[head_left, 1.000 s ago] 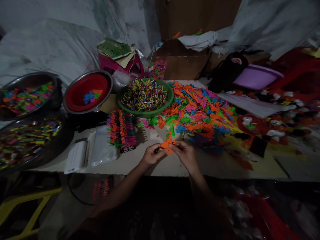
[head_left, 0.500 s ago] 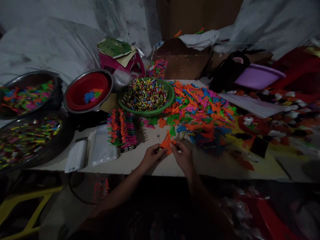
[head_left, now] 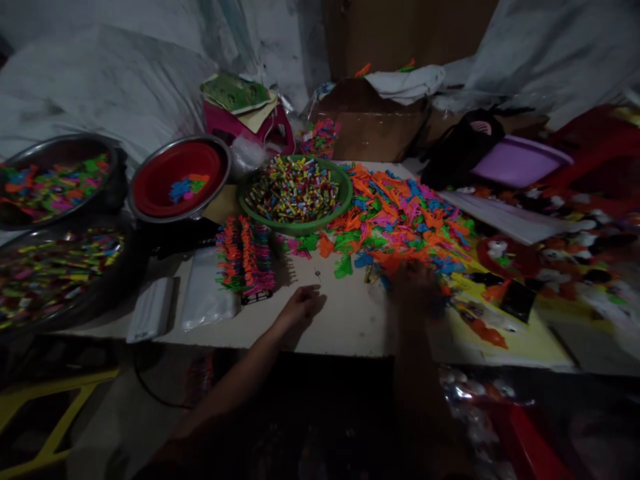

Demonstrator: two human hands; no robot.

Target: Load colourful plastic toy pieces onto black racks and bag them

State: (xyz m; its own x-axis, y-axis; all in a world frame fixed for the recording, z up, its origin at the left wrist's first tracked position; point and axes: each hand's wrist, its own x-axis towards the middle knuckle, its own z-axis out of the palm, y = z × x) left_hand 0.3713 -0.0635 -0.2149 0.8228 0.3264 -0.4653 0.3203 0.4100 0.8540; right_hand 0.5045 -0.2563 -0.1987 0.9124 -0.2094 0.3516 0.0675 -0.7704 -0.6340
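Right hand (head_left: 416,283) has shifted to plastic-piece pile (head_left: 395,207), centre-right, grip indiscernible; left hand (head_left: 299,309) remains lower centre, curled, contents hidden

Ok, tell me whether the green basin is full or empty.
The green basin is full or nearly so: small multicoloured pieces crowd its inside.
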